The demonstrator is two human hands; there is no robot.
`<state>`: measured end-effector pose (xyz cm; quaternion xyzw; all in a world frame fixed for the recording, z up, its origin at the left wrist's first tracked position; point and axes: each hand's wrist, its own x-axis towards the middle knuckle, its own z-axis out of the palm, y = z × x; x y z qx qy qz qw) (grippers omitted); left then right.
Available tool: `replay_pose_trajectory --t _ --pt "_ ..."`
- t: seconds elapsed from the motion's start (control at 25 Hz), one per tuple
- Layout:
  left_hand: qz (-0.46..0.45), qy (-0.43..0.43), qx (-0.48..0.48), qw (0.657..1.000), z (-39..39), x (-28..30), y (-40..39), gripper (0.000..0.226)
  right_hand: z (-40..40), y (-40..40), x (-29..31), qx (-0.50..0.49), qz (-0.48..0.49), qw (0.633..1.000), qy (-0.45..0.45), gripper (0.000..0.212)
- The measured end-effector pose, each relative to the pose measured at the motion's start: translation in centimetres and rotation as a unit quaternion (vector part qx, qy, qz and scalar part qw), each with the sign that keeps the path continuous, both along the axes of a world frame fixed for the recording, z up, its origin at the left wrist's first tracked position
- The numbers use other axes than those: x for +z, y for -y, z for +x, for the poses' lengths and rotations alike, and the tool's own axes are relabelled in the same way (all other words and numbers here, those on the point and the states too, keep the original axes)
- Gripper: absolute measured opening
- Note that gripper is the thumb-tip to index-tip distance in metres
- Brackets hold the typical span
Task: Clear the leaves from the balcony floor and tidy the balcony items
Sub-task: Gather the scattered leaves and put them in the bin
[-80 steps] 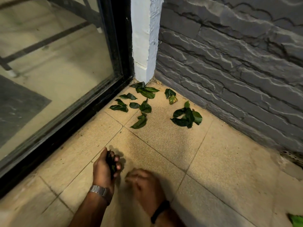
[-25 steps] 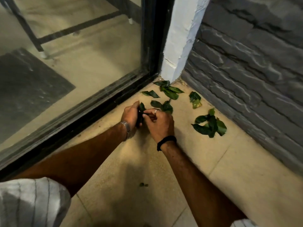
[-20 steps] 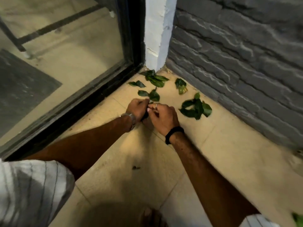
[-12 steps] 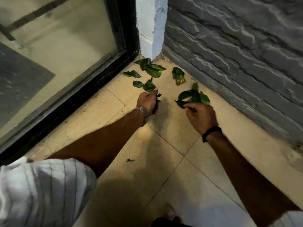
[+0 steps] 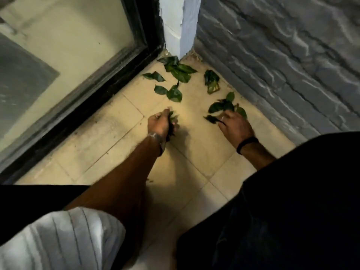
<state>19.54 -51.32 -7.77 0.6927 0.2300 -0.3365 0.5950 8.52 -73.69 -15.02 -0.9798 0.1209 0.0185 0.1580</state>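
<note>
Having parted from the left hand [image 5: 161,124], which is still clutching its gathered bunch of leaves [image 5: 172,121], the right hand [image 5: 234,124] is now spreading over the leaf cluster [image 5: 224,107] beside the grey stone wall [image 5: 282,65], leaving several corner leaves [image 5: 178,70] uncollected.

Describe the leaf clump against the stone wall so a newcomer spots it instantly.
Start at the white pillar in the corner and follow the grey stone wall toward the camera. The first clump beside it is small, curled, with a yellowish leaf; the other leaves are plain green.
</note>
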Motion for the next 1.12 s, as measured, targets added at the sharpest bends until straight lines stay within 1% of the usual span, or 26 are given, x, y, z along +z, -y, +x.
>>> replay_pose_trajectory --t 0.08,0.12,0.2,0.24,0.32,0.4,0.52,0.56,0.6,0.64,0.68,0.72,0.76,0.84,0.88,0.96,1.0,1.04,1.12 --pt "-0.011 -0.003 -0.02 1.0 1.0 -1.3 0.4 0.038 0.7 0.6 -0.1 -0.026 0.039 0.997 0.054 0.013" --pt "-0.011 -0.007 -0.023 1.0 0.7 -1.7 0.3 0.041 0.9 -0.1 0.5 -0.059 0.084 0.992 0.078 0.013" --pt "-0.028 -0.009 -0.037 0.999 -0.4 -2.4 0.3 0.044 0.5 -3.1 2.4 -0.101 0.172 0.972 0.121 0.014" --pt "-0.03 -0.013 -0.041 0.999 -1.0 -2.8 0.4 0.044 0.1 -5.2 3.1 -0.099 0.191 0.968 0.132 0.014" --pt "-0.022 -0.028 -0.036 0.999 -1.7 -3.7 1.1 0.043 -0.6 -9.2 4.0 -0.068 0.198 0.969 0.135 0.014" --pt "-0.006 -0.016 -0.04 0.999 -1.8 -3.4 2.5 0.041 -0.4 -11.1 4.3 -0.06 0.227 0.965 0.116 0.014" --pt "0.078 0.034 -0.118 0.989 -1.6 -2.5 4.1 0.04 0.1 -10.5 4.7 -0.087 0.258 0.961 0.05 0.017" --pt "0.106 0.05 -0.142 0.983 -1.3 -2.3 4.3 0.037 0.0 -10.2 4.8 -0.084 0.267 0.958 0.062 0.019" --pt "0.139 0.076 -0.17 0.973 -0.5 -2.0 4.0 0.035 -0.1 -10.1 5.0 -0.079 0.286 0.951 0.087 0.02" --pt "0.171 0.123 -0.225 0.951 0.6 -1.4 3.4 0.036 -0.3 -10.3 5.2 -0.075 0.306 0.943 0.11 0.022" --pt "0.196 0.166 -0.3 0.919 2.2 -1.0 2.2 0.039 -0.7 -10.5 5.3 -0.078 0.322 0.935 0.128 0.024" --pt "0.195 0.189 -0.364 0.891 4.0 -0.1 0.7 0.04 -1.0 -10.4 5.5 -0.097 0.332 0.928 0.142 0.025" --pt "0.184 0.18 -0.405 0.877 6.1 1.1 -1.0 0.04 -1.3 -9.9 5.5 -0.134 0.336 0.919 0.154 0.027" --pt "0.156 0.121 -0.466 0.862 10.0 4.4 -4.6 0.044 -2.1 -8.0 5.5 -0.214 0.327 0.906 0.16 0.028" --pt "0.156 0.11 -0.507 0.841 11.5 6.5 -6.1 0.047 -2.4 -6.7 5.7 -0.234 0.313 0.907 0.159 0.028" --pt "0.17 0.132 -0.589 0.779 13.3 11.3 -6.3 0.047 -2.6 -4.1 5.9 -0.234 0.262 0.924 0.149 0.026" --pt "0.161 0.163 -0.601 0.766 13.9 13.8 -4.9 0.044 -2.4 -2.8 6.0 -0.23 0.229 0.937 0.129 0.026" --pt "0.14 0.206 -0.595 0.764 14.2 16.2 -3.0 0.041 -1.9 -1.8 5.9 -0.227 0.197 0.949 0.096 0.028" --pt "0.074 0.287 -0.543 0.786 14.3 19.8 0.1 0.041 0.1 -0.8 5.0 -0.196 0.155 0.968 0.027 0.038"
